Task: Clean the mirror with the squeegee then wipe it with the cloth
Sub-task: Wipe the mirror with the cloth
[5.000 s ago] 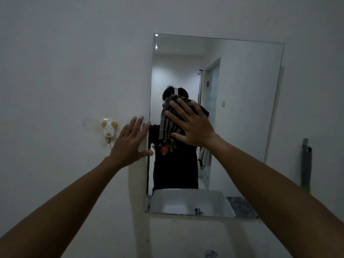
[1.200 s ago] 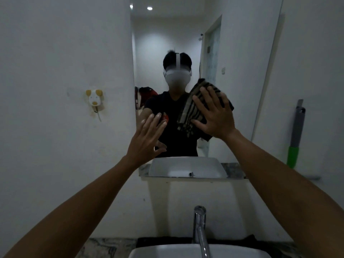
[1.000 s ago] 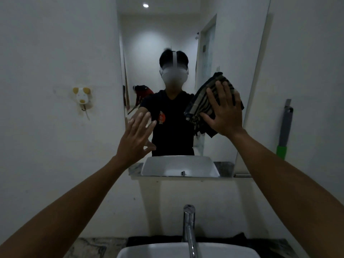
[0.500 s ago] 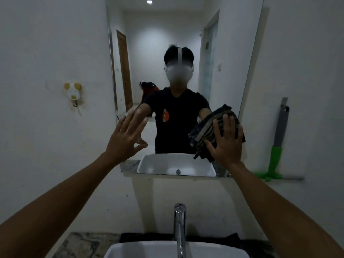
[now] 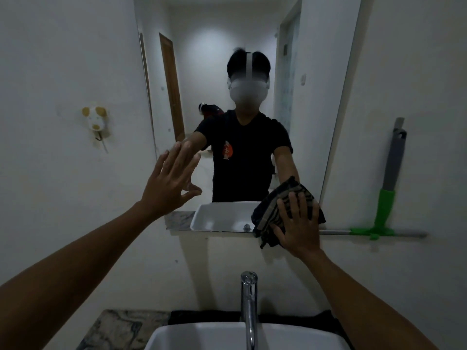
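We face the mirror (image 5: 316, 72), with the squeegee (image 5: 386, 198) propped on the wall to its right. Our left hand (image 5: 169, 183) is at the left edge, fingers spread. Our right hand (image 5: 297, 228), fingers straight, presses the striped cloth (image 5: 273, 205) onto the lower right corner.

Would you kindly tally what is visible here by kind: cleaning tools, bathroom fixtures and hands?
Cleaning tools: 2 (cloth, squeegee)
Bathroom fixtures: 4 (mirror, tap, sink, wall hook)
Hands: 2 (left hand, right hand)
Total: 8
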